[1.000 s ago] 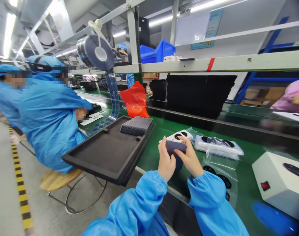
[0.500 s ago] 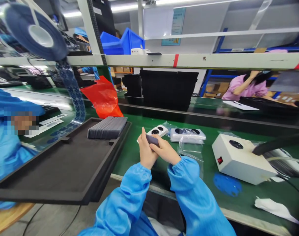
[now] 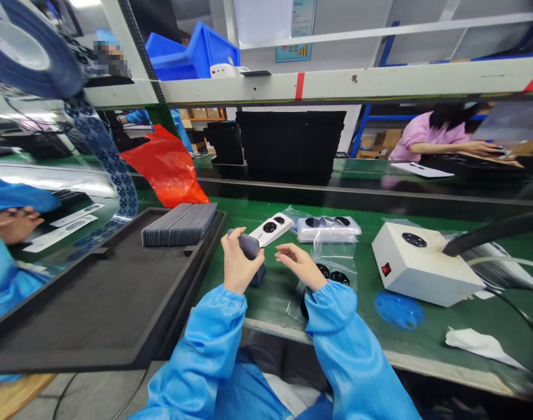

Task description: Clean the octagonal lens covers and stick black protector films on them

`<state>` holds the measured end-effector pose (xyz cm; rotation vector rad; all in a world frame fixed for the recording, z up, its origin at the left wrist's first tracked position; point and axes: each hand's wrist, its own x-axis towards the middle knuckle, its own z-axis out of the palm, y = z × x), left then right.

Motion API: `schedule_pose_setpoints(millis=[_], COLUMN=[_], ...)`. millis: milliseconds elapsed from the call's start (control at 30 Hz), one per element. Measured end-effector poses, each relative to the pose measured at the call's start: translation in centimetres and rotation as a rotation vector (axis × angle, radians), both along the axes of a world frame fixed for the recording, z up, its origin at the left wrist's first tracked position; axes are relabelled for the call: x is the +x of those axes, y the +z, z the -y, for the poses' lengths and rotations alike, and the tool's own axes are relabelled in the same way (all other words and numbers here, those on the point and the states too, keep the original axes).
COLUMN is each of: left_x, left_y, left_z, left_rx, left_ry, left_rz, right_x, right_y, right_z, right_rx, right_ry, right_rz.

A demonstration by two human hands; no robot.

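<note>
My left hand [image 3: 240,263] is closed around a dark grey flat piece [image 3: 248,245], held tilted above the green bench. Below it, partly hidden by the hand, is another dark item [image 3: 258,275]. Just to the right, my right hand [image 3: 299,263] has its fingers apart, with nothing in them. Beyond both hands lies a white strip with black round parts [image 3: 272,228]. A clear-wrapped white stack with black circles [image 3: 330,228] is to its right. More black round parts [image 3: 338,277] in clear plastic sit beside my right wrist.
A black tray [image 3: 117,303] with a row of grey pieces [image 3: 178,224] is at left, near a red bag [image 3: 165,166]. At right are a white box [image 3: 424,268], a black hose [image 3: 498,230] and white tissue [image 3: 480,343]. A co-worker's hand [image 3: 16,224] is far left.
My hands have separated. My left hand keeps the grey piece and has moved left; my right hand has let go and opened. The camera view has shifted, and the black round parts by my right wrist now show.
</note>
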<state>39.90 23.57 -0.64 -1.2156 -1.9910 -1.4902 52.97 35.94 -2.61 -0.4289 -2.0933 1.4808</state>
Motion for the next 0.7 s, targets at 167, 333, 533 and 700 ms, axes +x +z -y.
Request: schedule_pose_setpoints(millis=[167, 333, 533, 700], left_x=[-2.4, -7.0, -11.1, -11.8], left_y=[0.6, 1.5, -0.6, -3.2], left_z=[-0.7, -3.4, -5.9, -5.2], left_rx=[0.113, 0.174, 0.119, 0.078], left_ry=[0.07, 0.158, 0.266, 0.318], left_rz=[-0.064, -0.138, -0.204, -0.204], right_x=[-0.2, -0.2, -1.9, -7.4], right_y=[-0.8, -0.9, 1.1, 2.7], right_z=[-0.2, 0.1, 2.2, 3.9], right_rx=[0.057, 0.229, 0.561, 0.844], right_ry=[-0.051, -0.068, -0.036, 0.034], right_rz=[0.047, 0.183, 0.44, 0.571])
